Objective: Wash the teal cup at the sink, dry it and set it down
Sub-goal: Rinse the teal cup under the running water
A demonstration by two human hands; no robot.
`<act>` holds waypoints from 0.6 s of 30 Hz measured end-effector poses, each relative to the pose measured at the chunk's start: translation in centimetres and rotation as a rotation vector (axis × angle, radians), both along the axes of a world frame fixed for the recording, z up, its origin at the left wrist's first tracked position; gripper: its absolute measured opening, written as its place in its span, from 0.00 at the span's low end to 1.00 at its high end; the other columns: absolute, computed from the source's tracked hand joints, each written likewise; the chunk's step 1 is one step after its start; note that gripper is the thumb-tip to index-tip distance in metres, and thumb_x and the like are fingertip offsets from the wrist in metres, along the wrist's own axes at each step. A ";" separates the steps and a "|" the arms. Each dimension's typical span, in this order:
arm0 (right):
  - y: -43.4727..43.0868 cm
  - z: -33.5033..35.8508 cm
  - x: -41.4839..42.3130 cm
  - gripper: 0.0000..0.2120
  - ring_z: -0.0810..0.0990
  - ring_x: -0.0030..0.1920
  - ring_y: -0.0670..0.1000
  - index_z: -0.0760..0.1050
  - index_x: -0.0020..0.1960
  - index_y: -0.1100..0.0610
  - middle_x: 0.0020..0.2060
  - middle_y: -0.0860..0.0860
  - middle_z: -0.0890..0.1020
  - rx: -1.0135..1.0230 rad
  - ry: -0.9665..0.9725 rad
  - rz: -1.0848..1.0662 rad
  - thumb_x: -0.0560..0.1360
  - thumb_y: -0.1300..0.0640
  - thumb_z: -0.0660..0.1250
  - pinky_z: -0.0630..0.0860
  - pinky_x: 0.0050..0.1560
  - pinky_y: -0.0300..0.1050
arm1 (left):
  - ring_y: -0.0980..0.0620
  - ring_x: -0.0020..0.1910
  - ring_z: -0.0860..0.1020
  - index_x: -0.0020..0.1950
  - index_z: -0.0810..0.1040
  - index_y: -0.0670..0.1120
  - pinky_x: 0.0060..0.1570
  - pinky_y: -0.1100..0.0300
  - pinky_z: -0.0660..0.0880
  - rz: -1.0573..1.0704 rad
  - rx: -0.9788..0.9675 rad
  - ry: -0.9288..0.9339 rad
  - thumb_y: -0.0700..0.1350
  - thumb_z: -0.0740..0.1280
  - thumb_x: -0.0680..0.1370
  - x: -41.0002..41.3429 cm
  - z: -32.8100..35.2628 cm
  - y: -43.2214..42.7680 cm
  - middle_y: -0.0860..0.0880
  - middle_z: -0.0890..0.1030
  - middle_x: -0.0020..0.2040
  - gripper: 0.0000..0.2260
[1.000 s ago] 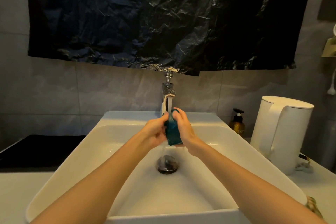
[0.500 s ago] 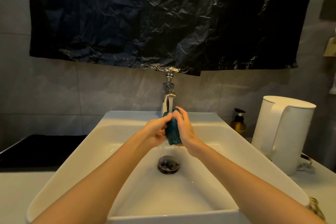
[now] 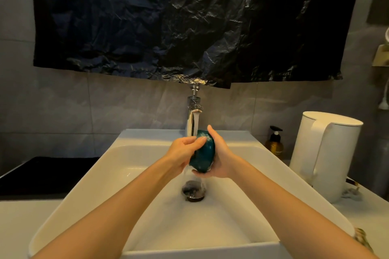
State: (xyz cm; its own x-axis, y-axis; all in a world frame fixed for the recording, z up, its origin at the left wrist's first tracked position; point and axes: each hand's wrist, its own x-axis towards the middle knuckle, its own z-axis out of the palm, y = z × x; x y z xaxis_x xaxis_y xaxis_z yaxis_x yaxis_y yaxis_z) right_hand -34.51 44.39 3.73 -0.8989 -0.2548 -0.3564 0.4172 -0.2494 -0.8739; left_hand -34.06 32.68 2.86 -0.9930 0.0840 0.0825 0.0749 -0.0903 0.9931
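Observation:
The teal cup [image 3: 203, 152] is held over the white sink [image 3: 134, 166], just under the chrome tap [image 3: 193, 115], whose water stream is running onto it. My right hand [image 3: 221, 156] cups it from the right and below, fingers along its far side. My left hand [image 3: 185, 152] presses on its left side, with the thumb lying across the cup's upper edge. The cup is tilted, its lower end towards me. Water falls from it to the drain [image 3: 193, 191].
A white electric kettle [image 3: 324, 157] stands on the counter to the right, with an amber pump bottle [image 3: 275, 143] behind the sink's right corner. A black surface [image 3: 42, 174] lies to the left. A black plastic sheet [image 3: 179, 21] hangs on the wall above the tap.
The cup has turned between my hands and now lies more tilted. My left thumb has slid across its top while the water keeps running.

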 end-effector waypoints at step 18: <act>-1.0 -0.4 -0.9 0.19 0.78 0.52 0.57 0.68 0.62 0.45 0.56 0.58 0.77 0.217 0.232 -0.076 0.76 0.37 0.59 0.79 0.44 0.53 | 0.46 0.55 0.78 0.62 0.75 0.40 0.50 0.58 0.78 -0.037 0.030 0.003 0.46 0.64 0.79 -0.2 -0.3 -0.2 0.43 0.80 0.54 0.14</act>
State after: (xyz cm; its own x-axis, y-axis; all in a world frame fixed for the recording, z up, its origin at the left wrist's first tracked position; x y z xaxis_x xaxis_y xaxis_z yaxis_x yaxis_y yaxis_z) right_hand -35.41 43.43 3.34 -0.9761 -0.1245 -0.1780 0.1876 -0.0696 -0.9798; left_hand -34.28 32.48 2.60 -0.9890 0.1181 0.0886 0.0741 -0.1223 0.9897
